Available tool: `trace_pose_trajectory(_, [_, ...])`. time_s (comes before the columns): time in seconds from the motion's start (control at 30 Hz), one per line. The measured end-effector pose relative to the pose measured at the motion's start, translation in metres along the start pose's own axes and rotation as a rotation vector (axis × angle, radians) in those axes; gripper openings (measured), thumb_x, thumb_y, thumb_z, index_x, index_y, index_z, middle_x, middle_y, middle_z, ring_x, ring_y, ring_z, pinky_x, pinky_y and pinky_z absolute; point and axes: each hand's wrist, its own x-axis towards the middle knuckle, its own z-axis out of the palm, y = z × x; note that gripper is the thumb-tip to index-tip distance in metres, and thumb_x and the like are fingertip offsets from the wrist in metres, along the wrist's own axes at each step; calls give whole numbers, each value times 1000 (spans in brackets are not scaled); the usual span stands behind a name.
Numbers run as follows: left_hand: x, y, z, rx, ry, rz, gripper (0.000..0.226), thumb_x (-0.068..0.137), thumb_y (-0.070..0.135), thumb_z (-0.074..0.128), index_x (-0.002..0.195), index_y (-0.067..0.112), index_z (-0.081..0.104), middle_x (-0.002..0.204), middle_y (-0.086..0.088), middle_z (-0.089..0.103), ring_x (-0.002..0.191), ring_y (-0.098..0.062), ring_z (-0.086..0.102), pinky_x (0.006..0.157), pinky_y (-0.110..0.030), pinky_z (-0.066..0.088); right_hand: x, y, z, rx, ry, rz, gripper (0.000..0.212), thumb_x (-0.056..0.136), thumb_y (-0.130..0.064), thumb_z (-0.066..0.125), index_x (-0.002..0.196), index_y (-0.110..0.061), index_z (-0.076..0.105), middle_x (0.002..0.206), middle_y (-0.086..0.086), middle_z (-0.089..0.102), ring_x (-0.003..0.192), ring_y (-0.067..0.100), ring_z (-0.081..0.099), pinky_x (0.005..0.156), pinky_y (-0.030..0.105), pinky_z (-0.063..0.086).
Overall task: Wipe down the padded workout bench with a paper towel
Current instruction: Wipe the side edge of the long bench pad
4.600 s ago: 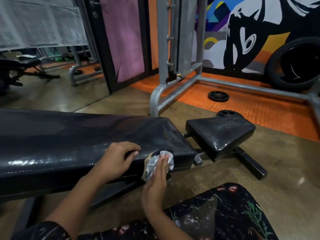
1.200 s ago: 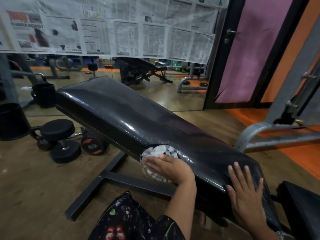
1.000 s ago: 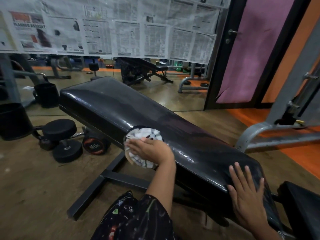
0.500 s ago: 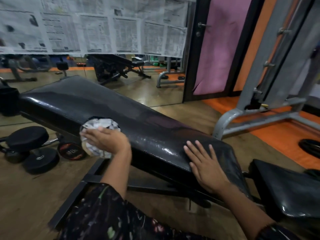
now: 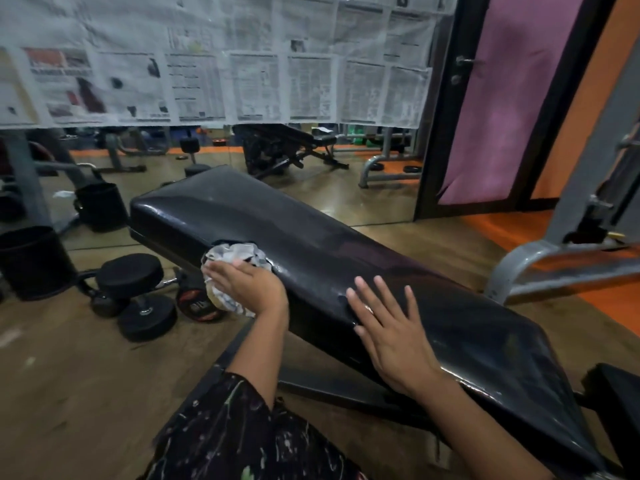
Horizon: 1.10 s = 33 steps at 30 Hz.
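Observation:
The long black padded bench [image 5: 346,244] runs from the far left to the near right, its top glossy. A crumpled white paper towel [image 5: 235,252] is pressed against the pad's near side edge, about a third of the way from the far end. My left hand [image 5: 247,284] covers the towel and holds it there. My right hand [image 5: 391,327] lies flat on the pad's top near its middle, fingers spread, holding nothing. The far side of the pad is hidden.
Black dumbbells [image 5: 138,299] and a black bin [image 5: 31,261] sit on the floor left of the bench. A mirror wall hung with newspaper sheets [image 5: 242,64] stands behind. A grey rack frame [image 5: 540,261] is at right, the separate seat pad [image 5: 616,386] at bottom right.
My left hand slid the paper towel along the pad's near edge toward the far end. My right hand shifted from the pad's near end up to its middle.

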Motion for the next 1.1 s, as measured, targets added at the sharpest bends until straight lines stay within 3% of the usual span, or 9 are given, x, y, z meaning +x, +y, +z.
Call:
trace_pose_trajectory(0.13, [8, -3, -5, -40, -24, -19, 53, 103, 22, 23, 149, 2, 9, 159, -11, 4, 147, -21, 3, 110, -15, -3, 15, -13, 8, -42, -19, -43, 53, 102, -45, 13, 152, -28, 17, 160, -4, 13, 148, 19, 5, 113, 58, 10])
trace_pose_trajectory(0.27, [-36, -23, -14, 39, -156, 211, 59, 100, 34, 22, 150, 7, 7, 160, -5, -3, 147, -16, -5, 119, -33, 4, 16, -14, 14, -72, 11, -30, 54, 100, -44, 18, 152, -28, 18, 160, -3, 13, 148, 20, 6, 113, 61, 10])
trace_pose_trajectory(0.33, [-24, -18, -11, 64, -163, 229, 56, 102, 29, 24, 151, 10, 5, 160, -4, -4, 146, -15, -6, 119, -31, 3, 15, -13, 15, -82, 17, -43, 53, 101, -44, 15, 151, -27, 19, 160, -3, 14, 148, 20, 6, 113, 61, 10])
trace_pose_trajectory(0.53, [38, 12, -7, 30, -21, 58, 55, 102, 27, 23, 151, 14, 3, 160, 1, -1, 147, -17, -1, 117, -29, 4, 16, -13, 16, -57, 59, -52, 54, 99, -43, 20, 151, -26, 21, 160, -2, 18, 148, 21, 7, 112, 63, 9])
trace_pose_trajectory(0.67, [-19, -4, -8, 96, -141, 200, 55, 102, 27, 24, 151, 10, 5, 160, -3, -4, 147, -19, -4, 119, -34, 6, 45, -27, 5, -21, 112, -152, 55, 96, -38, 30, 150, -26, 25, 159, -2, 21, 147, 21, 13, 110, 63, 13])
trace_pose_trajectory(0.77, [5, 0, -7, 186, -154, 179, 55, 102, 26, 25, 151, 11, 6, 160, -2, -6, 147, -24, -5, 119, -40, 7, 81, -42, -4, 13, 129, -186, 55, 97, -37, 30, 151, -25, 23, 159, -3, 17, 147, 20, 11, 111, 61, 10])
trace_pose_trajectory(0.93, [71, 21, -17, 138, -53, 138, 53, 103, 27, 24, 152, 12, 8, 161, -1, 2, 147, -18, 0, 114, -26, 3, 98, -49, 3, 48, 88, -163, 54, 99, -38, 25, 152, -25, 18, 160, -4, 15, 148, 18, 5, 111, 59, 8])
trace_pose_trajectory(1.03, [45, 15, -15, 74, -31, 96, 54, 103, 26, 26, 151, 10, 9, 160, -3, 6, 147, -18, 5, 114, -25, 4, 93, -48, 11, 72, 92, -141, 54, 100, -39, 22, 152, -26, 14, 161, -6, 10, 149, 17, 1, 112, 59, 9])
trace_pose_trajectory(1.1, [18, 7, -14, 106, -75, 174, 54, 102, 25, 28, 151, 9, 9, 160, -5, 4, 147, -17, 1, 117, -28, 3, 94, -50, 11, 51, 110, -167, 55, 99, -37, 24, 152, -25, 16, 161, -6, 10, 149, 17, 3, 112, 59, 10])
